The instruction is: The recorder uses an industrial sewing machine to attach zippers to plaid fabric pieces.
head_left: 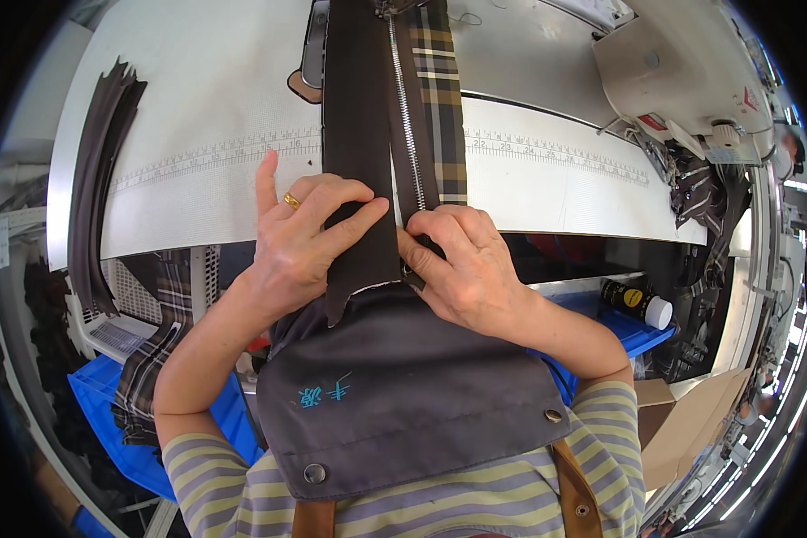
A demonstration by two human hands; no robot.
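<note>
A long dark brown fabric strip (357, 108) runs down the white table and over its front edge. My left hand (309, 224) lies on it, thumb and index finger pinching its right edge while the other fingers stand apart. Just right of it, a metal-toothed zipper (405, 117) on dark tape lies beside plaid fabric (441, 108). My right hand (464, 260) is closed on the zipper's lower end near the table edge; its fingertips hide part of the tape. At the top, the zipper and strips meet a metal sewing machine foot (387, 9).
The sewing machine body (681, 81) stands at the right, with bundled plaid fabric (704, 193) beside it. Dark strips (99, 179) hang over the left edge. A phone (315, 45) lies beside the fabric. Blue bins (108, 430), a black bottle (635, 303) and a cardboard box (690, 430) sit lower.
</note>
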